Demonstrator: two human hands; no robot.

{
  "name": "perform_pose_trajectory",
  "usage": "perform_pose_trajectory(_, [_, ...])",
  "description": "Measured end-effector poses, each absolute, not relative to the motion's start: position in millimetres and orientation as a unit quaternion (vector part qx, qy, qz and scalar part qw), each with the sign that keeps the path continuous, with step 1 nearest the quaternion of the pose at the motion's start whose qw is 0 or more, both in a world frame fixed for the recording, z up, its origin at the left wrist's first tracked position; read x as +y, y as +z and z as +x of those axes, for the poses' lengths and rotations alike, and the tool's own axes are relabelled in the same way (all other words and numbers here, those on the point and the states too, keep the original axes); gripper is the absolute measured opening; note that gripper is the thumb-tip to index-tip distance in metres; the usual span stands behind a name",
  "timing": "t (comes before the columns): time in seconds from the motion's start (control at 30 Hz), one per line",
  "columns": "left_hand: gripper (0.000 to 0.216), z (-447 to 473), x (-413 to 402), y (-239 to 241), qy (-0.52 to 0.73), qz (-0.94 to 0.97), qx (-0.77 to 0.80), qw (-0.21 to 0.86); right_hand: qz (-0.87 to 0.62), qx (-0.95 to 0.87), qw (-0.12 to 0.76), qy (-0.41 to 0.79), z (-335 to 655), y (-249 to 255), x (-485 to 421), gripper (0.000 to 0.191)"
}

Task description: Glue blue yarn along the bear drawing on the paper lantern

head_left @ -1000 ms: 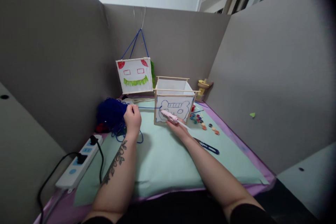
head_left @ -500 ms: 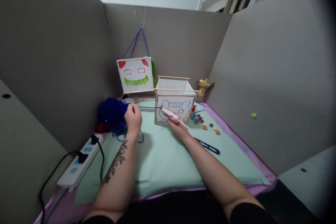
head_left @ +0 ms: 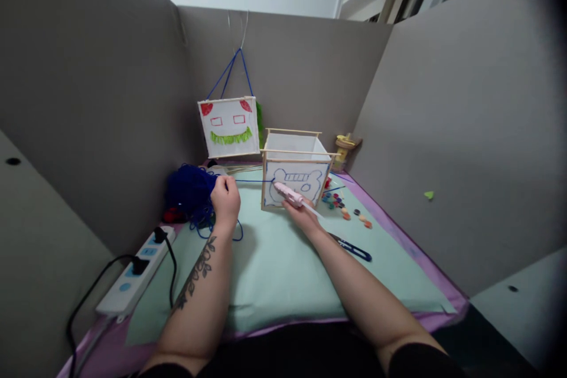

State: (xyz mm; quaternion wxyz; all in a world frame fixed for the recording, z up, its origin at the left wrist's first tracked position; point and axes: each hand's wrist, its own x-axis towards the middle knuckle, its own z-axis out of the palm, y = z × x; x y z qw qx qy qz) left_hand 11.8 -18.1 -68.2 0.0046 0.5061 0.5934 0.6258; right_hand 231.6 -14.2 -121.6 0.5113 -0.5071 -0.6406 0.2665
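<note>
Head view: no readable writing or brand shows anywhere, only drawings. A pale green mat (head_left: 283, 271) covers the table. On it stands the stick-framed paper box (head_left: 295, 177), a blue bear face drawn on its front. The right hand (head_left: 299, 212) is closed around a pink glue gun (head_left: 289, 194), nozzle at that front. The left hand (head_left: 225, 201) is curled beside the blue yarn ball (head_left: 188, 189), pinching a blue strand (head_left: 252, 181) that reaches the box.
</note>
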Motion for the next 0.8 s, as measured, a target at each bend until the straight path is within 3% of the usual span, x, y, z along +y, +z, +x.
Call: perform_pose_trajectory(0.8, [0.024,12.5,-18.4,-67.7,0.615,0.505,0.606,0.004,-0.526,-0.639,0.491,0.272,231.3,-121.3,-15.7,0.035])
